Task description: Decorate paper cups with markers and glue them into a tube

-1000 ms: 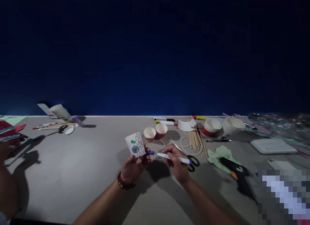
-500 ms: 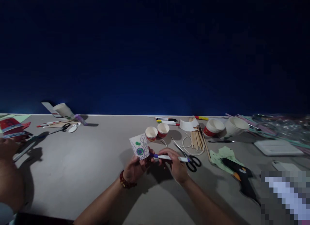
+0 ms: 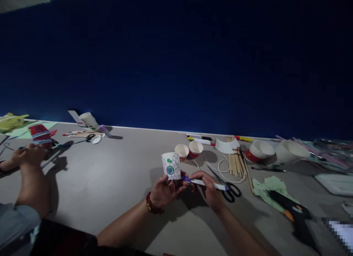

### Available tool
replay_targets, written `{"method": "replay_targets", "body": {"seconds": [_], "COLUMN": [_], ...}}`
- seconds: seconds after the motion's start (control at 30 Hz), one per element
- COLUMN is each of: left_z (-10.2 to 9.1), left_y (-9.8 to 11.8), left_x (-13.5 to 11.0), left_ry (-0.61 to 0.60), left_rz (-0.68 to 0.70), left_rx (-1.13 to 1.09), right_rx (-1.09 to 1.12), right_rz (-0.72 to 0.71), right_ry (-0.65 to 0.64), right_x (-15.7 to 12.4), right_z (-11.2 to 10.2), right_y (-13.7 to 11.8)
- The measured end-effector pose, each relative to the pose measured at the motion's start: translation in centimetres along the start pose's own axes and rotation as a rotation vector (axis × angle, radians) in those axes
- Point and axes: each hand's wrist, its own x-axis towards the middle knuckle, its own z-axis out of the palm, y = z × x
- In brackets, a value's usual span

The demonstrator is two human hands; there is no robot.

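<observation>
A white paper cup [image 3: 171, 165] with purple scale-like lines and green and blue marks is held near its base by my left hand [image 3: 164, 191], which wears a beaded bracelet. My right hand [image 3: 211, 191] grips a white marker [image 3: 209, 184] with purple ends, its purple front end close to the bottom of the cup and the left fingertips. Whether that end touches the cup I cannot tell. Just behind the drawn cup stand two small red-and-white paper cups [image 3: 181, 152]. Black-handled scissors [image 3: 231, 191] lie beside my right hand.
Wooden sticks [image 3: 235, 162], white cord [image 3: 223, 167], markers [image 3: 200, 140] and larger cups [image 3: 260, 151] lie to the right. A black glue gun [image 3: 296, 212] rests partly on green paper [image 3: 271, 188]. At left, another person's hands [image 3: 30, 155] are by a red cup [image 3: 40, 134].
The view has shifted left, so most things appear further right. The drawn cup now stands more upright in my left hand. At left, the other person's second hand has come into view.
</observation>
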Motion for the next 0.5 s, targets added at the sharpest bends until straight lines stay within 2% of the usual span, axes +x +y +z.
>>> {"method": "replay_targets", "body": {"seconds": [0.13, 0.3, 0.4, 0.5], "left_z": [-0.3, 0.2, 0.9, 1.3], "left_y": [-0.2, -0.9, -0.8, -0.2], "left_x": [0.0, 0.3, 0.4, 0.6], "left_ry": [0.013, 0.024, -0.025, -0.014], "left_rz": [-0.042, 0.117, 0.125, 0.172], "left_rx": [0.032, 0.203, 0.3, 0.35], "right_rx": [-0.008, -0.124, -0.211, -0.449], "right_rz": [0.048, 0.047, 0.056, 0.037], "right_ry": [0.008, -0.03, -0.008, 0.071], "right_x": [0.0, -0.1, 0.7, 2.7], "right_z": [0.4, 0.7, -0.8, -4.0], "right_y": [-0.1, -1.1, -1.9, -2.8]}}
